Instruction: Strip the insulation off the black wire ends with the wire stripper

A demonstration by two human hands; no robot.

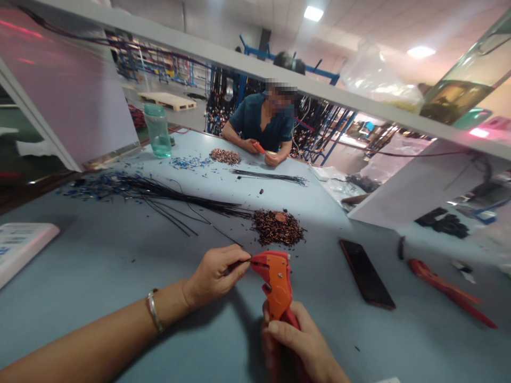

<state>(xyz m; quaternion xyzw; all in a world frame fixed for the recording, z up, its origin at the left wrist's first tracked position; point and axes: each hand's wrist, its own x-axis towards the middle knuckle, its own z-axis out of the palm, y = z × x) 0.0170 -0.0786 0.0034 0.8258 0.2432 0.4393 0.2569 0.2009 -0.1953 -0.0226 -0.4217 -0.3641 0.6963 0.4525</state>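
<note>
My right hand (293,335) is wrapped round the handles of a red and orange wire stripper (279,284), held upright above the table. In a pinch at the tool's jaws, my left hand (219,274) holds a thin black wire (227,234), which trails back across the table. Whether the wire's tip sits inside the jaws is hidden by my fingers. Just beyond the tool lies a heap of short dark and copper-coloured scraps (277,231). A bundle of long black wires (191,199) stretches to the left of that heap.
A phone (367,274) and red-handled pliers (443,287) lie at the right. Across the table (120,255) a person (261,119) holds an orange-red tool. A green bottle (157,130) stands far left near scattered blue terminals (189,162). A shelf beam (223,61) crosses overhead.
</note>
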